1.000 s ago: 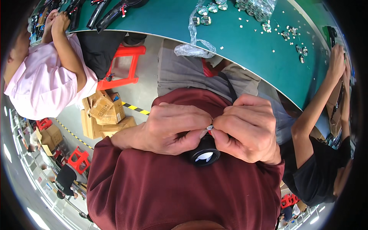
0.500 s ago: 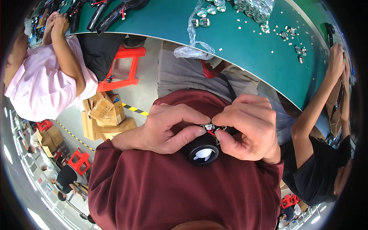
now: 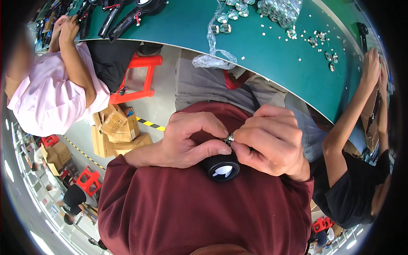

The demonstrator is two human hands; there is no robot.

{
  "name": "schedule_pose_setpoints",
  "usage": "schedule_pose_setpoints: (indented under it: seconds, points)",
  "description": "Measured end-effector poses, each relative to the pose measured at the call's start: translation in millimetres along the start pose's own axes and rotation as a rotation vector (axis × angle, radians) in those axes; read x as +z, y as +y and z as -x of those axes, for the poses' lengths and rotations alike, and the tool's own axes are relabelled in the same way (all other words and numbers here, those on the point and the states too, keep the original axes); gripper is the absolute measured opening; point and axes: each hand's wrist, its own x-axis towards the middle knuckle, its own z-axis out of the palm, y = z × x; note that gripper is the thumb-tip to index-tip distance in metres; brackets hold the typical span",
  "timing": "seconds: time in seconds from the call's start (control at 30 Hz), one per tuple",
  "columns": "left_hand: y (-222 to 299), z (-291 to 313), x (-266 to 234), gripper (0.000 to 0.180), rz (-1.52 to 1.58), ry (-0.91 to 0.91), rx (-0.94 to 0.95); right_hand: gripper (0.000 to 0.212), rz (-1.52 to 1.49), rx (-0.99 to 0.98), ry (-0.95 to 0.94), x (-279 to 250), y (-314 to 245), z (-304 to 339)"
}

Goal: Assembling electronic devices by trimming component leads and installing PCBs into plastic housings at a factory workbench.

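Observation:
My left hand (image 3: 182, 138) and my right hand (image 3: 272, 140) meet in front of my dark red shirt, thumbs and forefingers pinched. Between their fingertips is a small metallic and white connector piece (image 3: 230, 138), mostly covered by the fingers. Just below it sits a black round housing (image 3: 225, 177), its open end facing up and showing a white bladed insert (image 3: 222, 170). The rest of the housing is hidden behind my hands. Whether each hand grips the connector or the wires by it is hard to make out.
Ahead is a green table (image 3: 178, 25) with black handheld devices (image 3: 123, 25), small circuit boards (image 3: 233, 15) and a crumpled plastic bag (image 3: 214, 60) over its edge. People work at both sides. Cardboard boxes (image 3: 117, 125) and a red stool (image 3: 144, 76) stand at left.
My right hand has shifted slightly left, and the fingertips have closed together over the connector. The red wire and white plug that showed before are now mostly covered.

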Motion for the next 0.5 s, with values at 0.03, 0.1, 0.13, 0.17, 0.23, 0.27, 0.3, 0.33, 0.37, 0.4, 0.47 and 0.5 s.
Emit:
schedule_pose_setpoints:
  seconds: [0.03, 0.1, 0.13, 0.17, 0.23, 0.27, 0.3, 0.33, 0.37, 0.4, 0.47, 0.5]
  points:
    - [0, 0, -2, 0.026, 0.007, -0.063, -0.009, 0.017, 0.016, -0.018, 0.011, 1, 0, 1]
    - [2, 0, 3, 0.028, 0.093, -0.021, -0.082, 0.016, 0.002, -0.025, 0.004, 1, 1, 1]
    - [2, 0, 5, 0.03, 0.181, 0.018, -0.157, 0.015, -0.009, -0.03, 0.0, 2, 1, 0]
    - [1, 0, 4, 0.03, 0.18, 0.016, -0.156, 0.015, -0.008, -0.03, 0.002, 3, 1, 1]
    - [-3, 1, 2, 0.038, 0.283, -0.129, -0.14, 0.012, 0.009, -0.066, 0.048, 6, 1, 2]
    - [-6, 0, 2, 0.038, 0.283, -0.128, -0.14, 0.012, 0.008, -0.066, 0.047, 7, 0, 2]
    - [-9, 0, 2, 0.037, 0.284, -0.14, -0.093, 0.016, 0.033, -0.091, 0.079, 9, 0, 3]
    - [-11, 0, 2, 0.035, 0.286, -0.152, -0.046, 0.021, 0.058, -0.117, 0.111, 10, 0, 3]
    - [-11, -2, 1, 0.035, 0.287, -0.151, -0.046, 0.021, 0.058, -0.116, 0.11, 12, 0, 3]
    - [-9, -3, 0, 0.034, 0.249, -0.162, -0.011, 0.021, 0.068, -0.13, 0.123, 13, 0, 4]
    - [-8, -4, 0, 0.034, 0.211, -0.17, 0.023, 0.02, 0.077, -0.144, 0.134, 12, 0, 3]
    - [-8, -3, 1, 0.033, 0.277, -0.168, -0.038, 0.02, 0.088, -0.155, 0.122, 11, -1, 1]
